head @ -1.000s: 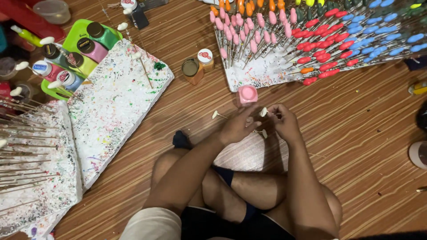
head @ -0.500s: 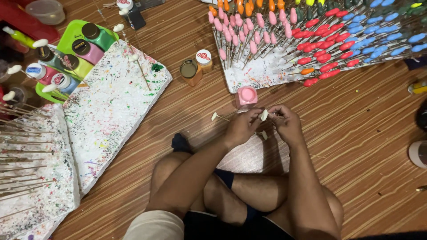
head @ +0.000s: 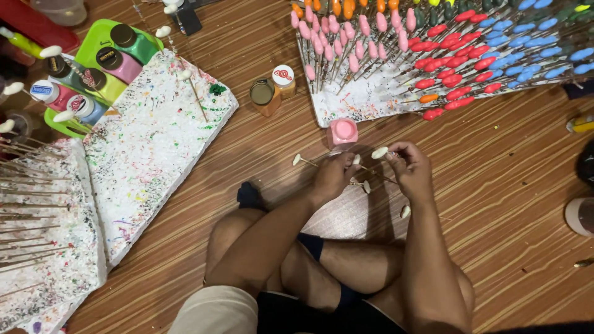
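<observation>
Head view, looking down at a person sitting cross-legged on a wooden floor (head: 507, 204). The left hand (head: 331, 178) has its fingers closed round a bunch of thin sticks with white unpainted tips (head: 359, 179). The right hand (head: 411, 170) pinches a single white-tipped stick (head: 379, 152) just beside an open pink paint jar (head: 342, 132). Behind it, a foam board (head: 365, 99) holds rows of pink, red, orange and blue painted sticks. The step appears to be picking one stick out; dipping it needs a steady aim at the jar.
</observation>
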